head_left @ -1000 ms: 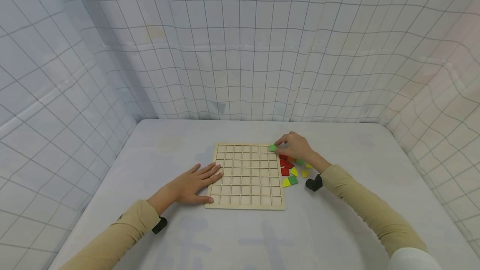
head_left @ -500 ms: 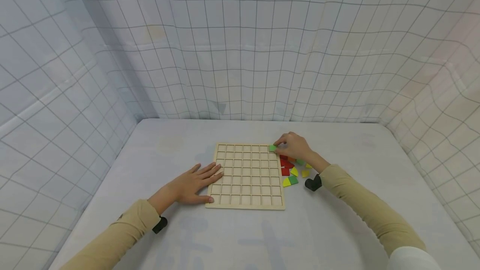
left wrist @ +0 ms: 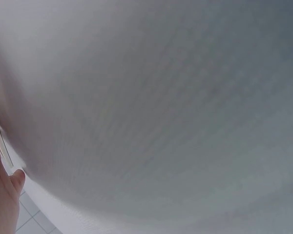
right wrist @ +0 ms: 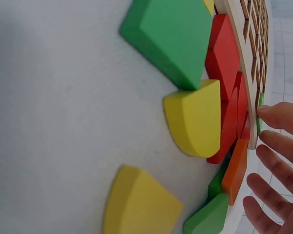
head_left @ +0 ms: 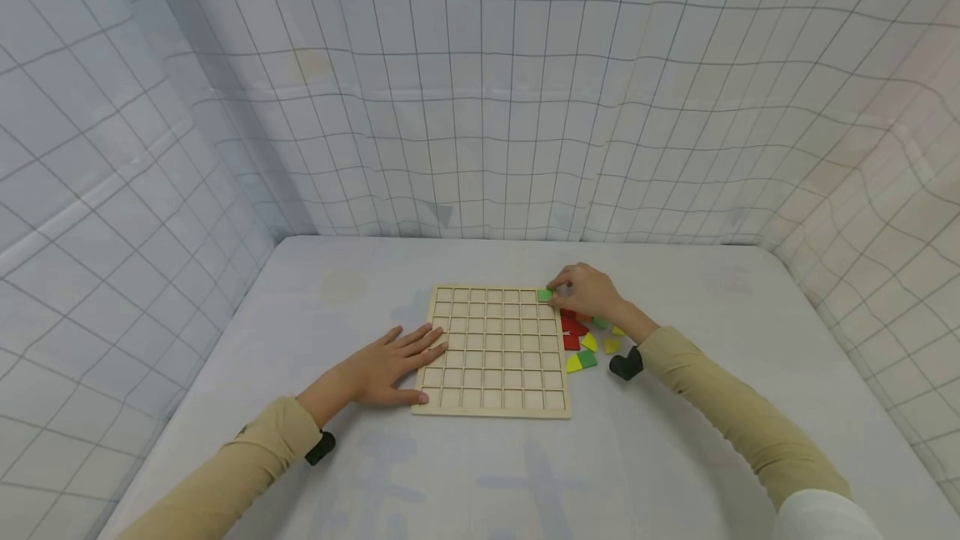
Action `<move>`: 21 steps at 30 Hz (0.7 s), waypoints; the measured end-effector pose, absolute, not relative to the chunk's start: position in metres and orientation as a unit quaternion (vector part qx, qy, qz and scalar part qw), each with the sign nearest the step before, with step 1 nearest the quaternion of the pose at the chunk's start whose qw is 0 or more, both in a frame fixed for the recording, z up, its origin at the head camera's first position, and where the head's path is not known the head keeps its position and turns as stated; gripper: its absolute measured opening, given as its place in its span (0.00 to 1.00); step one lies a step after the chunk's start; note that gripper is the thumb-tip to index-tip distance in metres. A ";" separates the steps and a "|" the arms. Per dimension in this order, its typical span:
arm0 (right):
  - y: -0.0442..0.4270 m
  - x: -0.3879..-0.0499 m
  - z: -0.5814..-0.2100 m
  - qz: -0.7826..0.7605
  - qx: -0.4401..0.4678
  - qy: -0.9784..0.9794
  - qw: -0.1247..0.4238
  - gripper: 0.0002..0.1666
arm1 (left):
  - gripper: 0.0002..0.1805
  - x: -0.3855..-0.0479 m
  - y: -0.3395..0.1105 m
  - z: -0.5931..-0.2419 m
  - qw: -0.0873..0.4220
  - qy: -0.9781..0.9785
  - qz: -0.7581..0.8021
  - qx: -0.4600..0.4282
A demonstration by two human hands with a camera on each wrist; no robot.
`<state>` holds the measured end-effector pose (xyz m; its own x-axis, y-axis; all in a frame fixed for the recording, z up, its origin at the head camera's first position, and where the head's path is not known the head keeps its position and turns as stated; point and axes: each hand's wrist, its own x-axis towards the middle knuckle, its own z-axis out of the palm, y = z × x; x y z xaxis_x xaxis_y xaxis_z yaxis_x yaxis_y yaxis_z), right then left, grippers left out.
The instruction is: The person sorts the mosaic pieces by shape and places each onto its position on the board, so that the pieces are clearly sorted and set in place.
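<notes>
Tan sleeves (head_left: 225, 473) mark the near zone, where we see both forearms resting over a pale surface (head_left: 480, 482). We note a white rounded object (head_left: 825, 515) overlapping the right sleeve at the lower edge; we cannot identify it. A black wrist unit (head_left: 320, 448) sits under the left cuff, and a matching unit (head_left: 627, 364) sits at the right.

Next, we locate the left grip (head_left: 386, 373), a bare hand with fingers spread flat. It holds nothing; the fingertips and thumb touch the left border of a wooden board (head_left: 491, 413). The board lies flat and is divided into square cells.

Right of the board, we find loose pieces on the surface: a yellow piece (head_left: 573, 364) against a green block (head_left: 587, 359), then a yellow quarter-round (head_left: 588, 343) and another yellow piece (head_left: 612, 346). Red pieces (head_left: 572, 342) lie along the board's edge, with an orange piece (right wrist: 237, 170) just beyond.

At the far right corner, the right grip (head_left: 590, 292) pinches a green tile (head_left: 544, 296) between thumb and forefinger, at the corner cell. We cannot tell whether the tile is fully seated. Behind, we see a white gridded curtain (head_left: 480, 107).
</notes>
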<state>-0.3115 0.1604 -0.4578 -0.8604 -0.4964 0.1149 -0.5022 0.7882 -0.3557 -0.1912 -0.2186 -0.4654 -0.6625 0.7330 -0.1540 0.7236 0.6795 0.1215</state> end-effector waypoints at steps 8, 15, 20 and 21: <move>0.161 -0.311 -0.456 0.193 0.262 -0.945 0.002 0.17 | 0.44 -0.191 -0.219 -0.465 0.097 0.911 0.028 0.400; 0.166 -0.311 -0.456 0.206 0.246 -0.947 -0.002 0.17 | 0.44 -0.191 -0.219 -0.466 0.095 0.911 0.029 0.399; 0.172 -0.310 -0.455 0.207 0.233 -0.950 -0.002 0.19 | 0.44 -0.191 -0.220 -0.466 0.095 0.911 0.033 0.400; 0.174 -0.310 -0.455 0.207 0.233 -0.950 0.000 0.19 | 0.44 -0.190 -0.220 -0.465 0.094 0.911 0.033 0.400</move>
<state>-0.3095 0.1738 -0.4547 -0.8917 -0.4424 0.0959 -0.4423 0.8063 -0.3928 -0.1904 -0.2196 -0.4654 -0.6618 0.7355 -0.1452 0.7231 0.6773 0.1351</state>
